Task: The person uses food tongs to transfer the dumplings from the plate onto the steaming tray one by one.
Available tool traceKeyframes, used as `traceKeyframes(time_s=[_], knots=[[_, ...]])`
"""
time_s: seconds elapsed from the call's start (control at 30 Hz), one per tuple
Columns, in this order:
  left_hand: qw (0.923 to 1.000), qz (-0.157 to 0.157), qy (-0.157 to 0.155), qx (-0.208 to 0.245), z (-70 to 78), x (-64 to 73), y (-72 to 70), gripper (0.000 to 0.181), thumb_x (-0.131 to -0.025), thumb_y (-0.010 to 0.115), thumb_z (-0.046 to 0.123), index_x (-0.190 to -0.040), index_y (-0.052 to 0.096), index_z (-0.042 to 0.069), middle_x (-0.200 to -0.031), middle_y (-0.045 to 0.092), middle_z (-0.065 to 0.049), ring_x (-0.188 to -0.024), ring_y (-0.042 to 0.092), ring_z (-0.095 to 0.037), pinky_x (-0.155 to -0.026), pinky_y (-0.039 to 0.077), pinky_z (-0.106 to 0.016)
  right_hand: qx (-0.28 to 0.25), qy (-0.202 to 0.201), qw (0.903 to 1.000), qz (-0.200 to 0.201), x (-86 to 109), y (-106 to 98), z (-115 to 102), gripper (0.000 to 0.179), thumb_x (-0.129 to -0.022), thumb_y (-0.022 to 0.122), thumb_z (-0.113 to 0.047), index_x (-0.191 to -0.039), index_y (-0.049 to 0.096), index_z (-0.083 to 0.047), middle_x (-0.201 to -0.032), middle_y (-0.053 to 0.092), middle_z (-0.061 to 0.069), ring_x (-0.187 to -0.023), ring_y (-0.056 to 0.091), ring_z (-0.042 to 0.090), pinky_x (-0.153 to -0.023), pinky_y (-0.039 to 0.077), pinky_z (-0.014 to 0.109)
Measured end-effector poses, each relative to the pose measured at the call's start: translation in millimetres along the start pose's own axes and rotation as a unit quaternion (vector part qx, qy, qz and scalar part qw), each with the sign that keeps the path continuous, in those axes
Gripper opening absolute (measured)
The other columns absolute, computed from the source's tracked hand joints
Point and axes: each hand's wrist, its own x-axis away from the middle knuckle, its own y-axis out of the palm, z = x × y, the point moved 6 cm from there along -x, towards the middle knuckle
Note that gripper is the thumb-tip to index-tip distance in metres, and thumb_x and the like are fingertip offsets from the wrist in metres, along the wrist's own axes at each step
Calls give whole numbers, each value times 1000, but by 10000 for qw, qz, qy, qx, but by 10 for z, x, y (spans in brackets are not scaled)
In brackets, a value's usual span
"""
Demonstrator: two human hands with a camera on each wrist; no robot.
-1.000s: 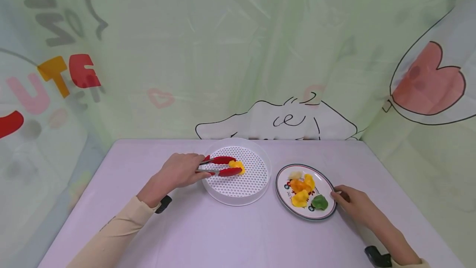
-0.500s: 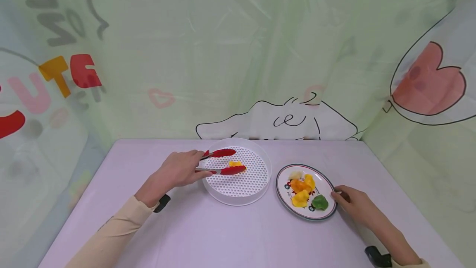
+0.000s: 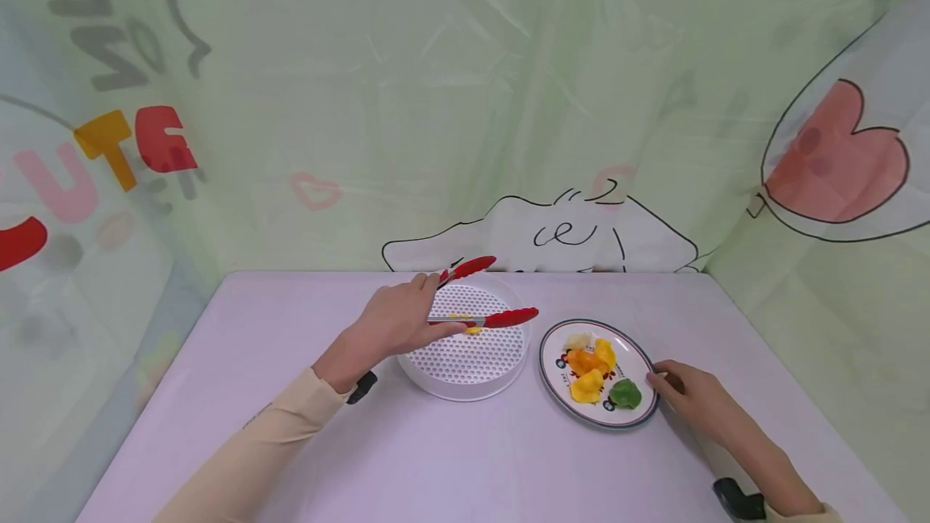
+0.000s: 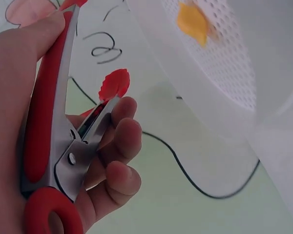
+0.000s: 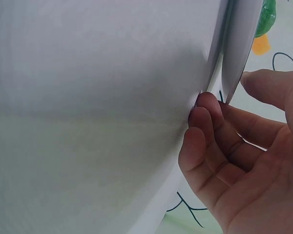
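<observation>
My left hand [image 3: 395,320] grips a pair of red-tipped metal tongs [image 3: 511,318], whose arms are spread with nothing between the tips. The tongs hang over a round white steamer tray [image 3: 465,366] with a perforated floor. On that floor lies a yellow dumpling-like piece [image 4: 192,23], partly hidden behind a tong arm in the head view. With thumb and fingers, my right hand [image 3: 693,398] pinches the right rim of a patterned plate [image 3: 613,421]. The plate bears a green piece [image 3: 625,395], an orange piece [image 3: 581,362], a pale piece [image 3: 577,341] and yellow pieces [image 3: 587,386].
The table [image 3: 436,458] has a pale lilac cover. Behind it hangs a light green curtain [image 3: 349,144] with printed drawings, close to the tray's far rim. The plate stands just right of the tray.
The tongs spread and let go of the yellow piece, leaving it in the tray. My left hand then moved up and right with the tongs. The right hand and plate stayed put.
</observation>
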Motion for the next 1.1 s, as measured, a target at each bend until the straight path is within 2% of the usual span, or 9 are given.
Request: traceKeyframes(time_s=[0.1,0.2,0.43,0.6,0.8,0.97,1.1], knots=[[9996,167,150,-147,170,-103,40,89,-87,60,72,-138,49,0,-118,64,-11,-76,63,-23,-68,57,-35,10,14,10000,12,-4,1,5,50,-101,58,-34,-127,57,9,-104,68,20,-87,60,24,-82,58,45],[9986,192,247,-436,356,-184,69,86,-87,59,72,-134,51,0,-114,65,-10,-80,65,-23,-71,56,-34,4,39,10000,14,1,-1,6,50,-101,58,-33,-127,57,9,-106,68,21,-88,60,24,-83,58,45],[9961,-81,276,-836,763,-328,166,85,-86,56,75,-134,52,5,-121,65,-8,-98,65,-20,-88,56,-34,-6,11,10000,60,7,-6,-3,50,-101,59,-33,-126,57,10,-102,68,18,-86,58,23,-81,58,44],[9927,-162,344,-1142,999,-395,256,84,-88,50,78,-134,52,7,-124,64,-5,-102,63,-18,-89,54,-31,-20,-29,10000,78,1,-6,-10,48,-100,60,-31,-125,58,9,-99,68,14,-85,57,22,-79,57,41],[9874,-283,411,-1505,1139,-427,337,80,-90,46,76,-135,52,10,-120,64,-2,-95,62,-14,-87,53,-27,-44,-69,9999,84,5,-2,-9,45,-100,60,-29,-124,59,9,-98,68,13,-85,57,22,-77,56,38],[9803,-47,611,-1878,1180,-420,367,76,-92,43,75,-130,57,10,-104,65,2,-78,59,-12,-70,51,-20,-30,-55,9999,90,5,-6,-8,46,-100,60,-30,-125,59,9,-97,68,13,-85,57,22,-76,56,38],[9811,-10,657,-1821,1192,-423,401,71,-93,48,72,-127,58,11,-100,65,2,-75,56,-12,-66,49,-20,-21,-59,9999,79,2,-5,0,47,-101,60,-31,-126,59,8,-98,68,13,-85,57,21,-76,55,38]])
